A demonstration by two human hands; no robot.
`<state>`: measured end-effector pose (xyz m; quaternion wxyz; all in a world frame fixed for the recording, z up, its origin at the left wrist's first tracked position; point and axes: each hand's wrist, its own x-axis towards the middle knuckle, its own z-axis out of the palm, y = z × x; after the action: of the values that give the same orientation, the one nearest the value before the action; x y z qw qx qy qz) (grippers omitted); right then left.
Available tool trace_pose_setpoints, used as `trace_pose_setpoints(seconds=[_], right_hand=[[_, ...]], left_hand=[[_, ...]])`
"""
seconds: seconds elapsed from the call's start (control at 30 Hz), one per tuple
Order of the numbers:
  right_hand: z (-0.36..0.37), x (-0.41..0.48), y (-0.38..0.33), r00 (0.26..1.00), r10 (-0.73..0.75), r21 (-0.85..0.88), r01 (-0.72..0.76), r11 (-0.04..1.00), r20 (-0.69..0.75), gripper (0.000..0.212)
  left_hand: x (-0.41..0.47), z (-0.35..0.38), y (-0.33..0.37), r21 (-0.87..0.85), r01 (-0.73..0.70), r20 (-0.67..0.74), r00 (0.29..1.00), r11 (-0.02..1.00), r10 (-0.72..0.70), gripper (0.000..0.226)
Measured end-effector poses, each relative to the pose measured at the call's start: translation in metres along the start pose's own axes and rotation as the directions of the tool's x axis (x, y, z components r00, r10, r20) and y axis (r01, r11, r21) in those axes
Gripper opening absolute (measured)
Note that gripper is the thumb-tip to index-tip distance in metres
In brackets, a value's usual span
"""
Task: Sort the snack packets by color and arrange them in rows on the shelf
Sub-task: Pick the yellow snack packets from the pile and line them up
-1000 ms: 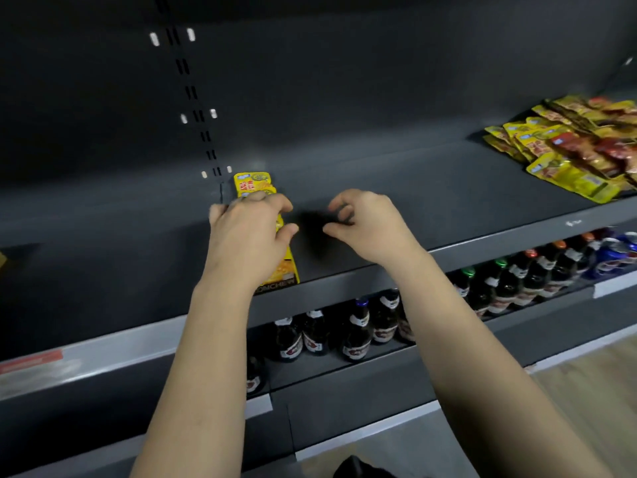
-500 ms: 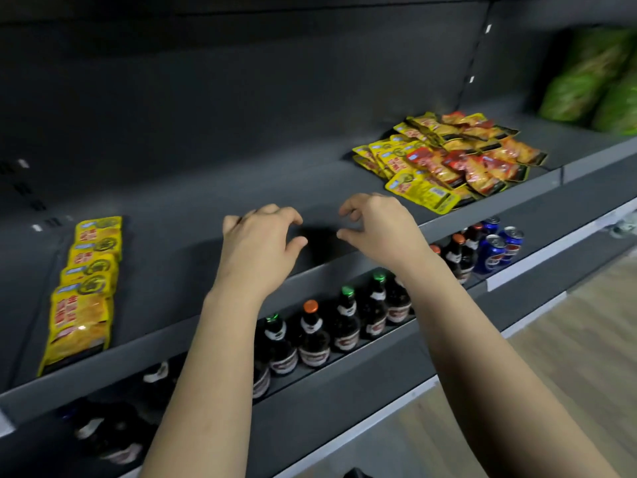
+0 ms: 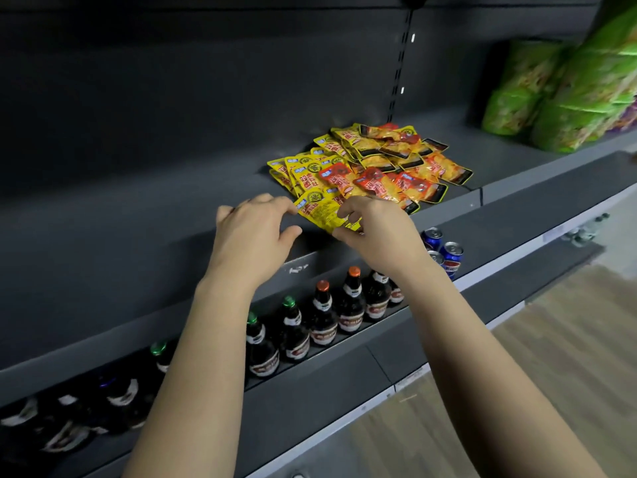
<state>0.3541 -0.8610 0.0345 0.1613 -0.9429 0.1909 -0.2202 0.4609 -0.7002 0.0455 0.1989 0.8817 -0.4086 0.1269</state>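
A loose pile of snack packets (image 3: 372, 163), yellow ones on the left and red and orange ones on the right, lies on the dark grey shelf (image 3: 138, 215). At the pile's near edge sits a yellow packet (image 3: 319, 212). My right hand (image 3: 375, 229) pinches the near right part of this packet between thumb and fingers. My left hand (image 3: 255, 236) hovers just left of it, fingers spread, fingertips at the packet's left corner. The row of yellow packets laid out earlier is out of view to the left.
Green snack bags (image 3: 558, 94) stand on the same shelf at the far right. Below the shelf are brown bottles (image 3: 324, 319) with coloured caps and blue cans (image 3: 448, 253). Wooden floor shows at the lower right.
The view has swung right, away from the yellow row to the mixed pile. Both hands have travelled right, and my right hand has closed on a yellow packet at the pile's edge.
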Motion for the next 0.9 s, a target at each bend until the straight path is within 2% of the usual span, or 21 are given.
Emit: trace_pose_setpoints(seconds=[0.7,0.9], right_hand=[[0.001,0.12,0.084,0.994,-0.101,0.066,0.103,0.993,-0.032,0.025],[-0.001,0.141,0.096,0.988,-0.154,0.076,0.154,0.985,-0.005,0.027]], left_hand=[[0.115,0.037,0.011,0.112,0.143,0.021,0.989,0.983,-0.146,0.034],[0.122,0.041,0.02,0.11,0.262,0.058,0.961,0.959,-0.269,0.038]])
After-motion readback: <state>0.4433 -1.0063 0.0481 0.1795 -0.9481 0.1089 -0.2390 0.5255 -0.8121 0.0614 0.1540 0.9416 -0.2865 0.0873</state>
